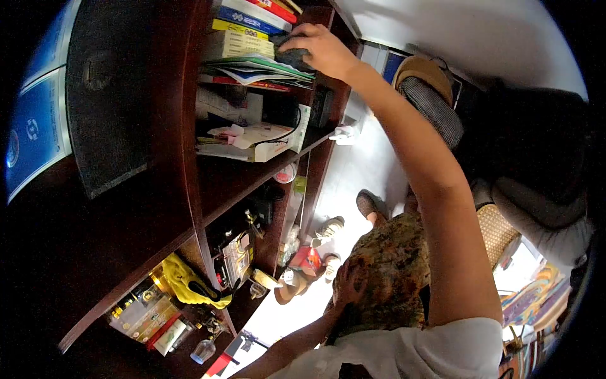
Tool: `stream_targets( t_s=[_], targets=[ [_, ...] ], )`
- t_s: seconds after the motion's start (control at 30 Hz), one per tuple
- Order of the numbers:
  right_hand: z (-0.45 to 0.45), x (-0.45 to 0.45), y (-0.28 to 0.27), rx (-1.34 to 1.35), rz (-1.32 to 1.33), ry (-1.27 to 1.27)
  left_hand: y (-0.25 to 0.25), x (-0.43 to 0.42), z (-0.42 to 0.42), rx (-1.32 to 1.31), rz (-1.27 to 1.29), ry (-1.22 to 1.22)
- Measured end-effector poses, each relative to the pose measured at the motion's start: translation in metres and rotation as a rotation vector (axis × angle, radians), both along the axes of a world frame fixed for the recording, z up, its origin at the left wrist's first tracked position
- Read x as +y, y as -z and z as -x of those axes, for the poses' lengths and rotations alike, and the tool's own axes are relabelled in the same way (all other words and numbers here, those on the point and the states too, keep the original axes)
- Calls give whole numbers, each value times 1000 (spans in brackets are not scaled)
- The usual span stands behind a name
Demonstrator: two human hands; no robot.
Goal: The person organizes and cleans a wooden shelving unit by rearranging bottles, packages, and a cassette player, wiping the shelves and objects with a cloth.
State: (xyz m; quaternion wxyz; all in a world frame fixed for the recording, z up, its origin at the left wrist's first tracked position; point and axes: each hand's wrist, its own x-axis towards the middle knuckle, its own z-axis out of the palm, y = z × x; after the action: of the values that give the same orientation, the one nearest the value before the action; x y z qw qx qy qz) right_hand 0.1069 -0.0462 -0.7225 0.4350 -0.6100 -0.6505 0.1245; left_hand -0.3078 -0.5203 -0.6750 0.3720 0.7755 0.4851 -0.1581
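My right hand [319, 50] reaches to the upper shelf, its fingers curled over a dark, soft-looking item [291, 58]. That item lies beside a stack of pale books [243, 45] and above some thin papers and folders [259, 68]. Blue and red book spines [252, 18] show at the top of the stack. Low in the view, my left hand [355, 281] is close to the patterned clothing [391, 265]; it is dim and its fingers are hard to make out.
Below is a shelf with an open box of papers [252, 142]. Lower compartments hold a yellow cloth bag [183, 281], boxes and a glass [203, 350]. Shoes [330, 228] stand on the bright floor. A brown hat [424, 71] and a woven seat [495, 230] are at the right.
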Motion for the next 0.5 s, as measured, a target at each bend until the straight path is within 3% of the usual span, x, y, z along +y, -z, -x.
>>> stream_targets(
  t_s=[0.27, 0.33, 0.43, 0.5],
  targets=[
    [45, 34, -20, 13, 88, 153, -8, 13, -17, 128, 11, -14],
    [35, 40, -8, 94, 16, 63, -8, 11, -10, 140, 36, -31],
    [22, 29, -7, 24, 31, 116, -4, 10, -7, 133, 80, -50],
    [10, 20, -12, -28, 59, 166, -6, 17, -17, 266, 126, 25]
  ],
)
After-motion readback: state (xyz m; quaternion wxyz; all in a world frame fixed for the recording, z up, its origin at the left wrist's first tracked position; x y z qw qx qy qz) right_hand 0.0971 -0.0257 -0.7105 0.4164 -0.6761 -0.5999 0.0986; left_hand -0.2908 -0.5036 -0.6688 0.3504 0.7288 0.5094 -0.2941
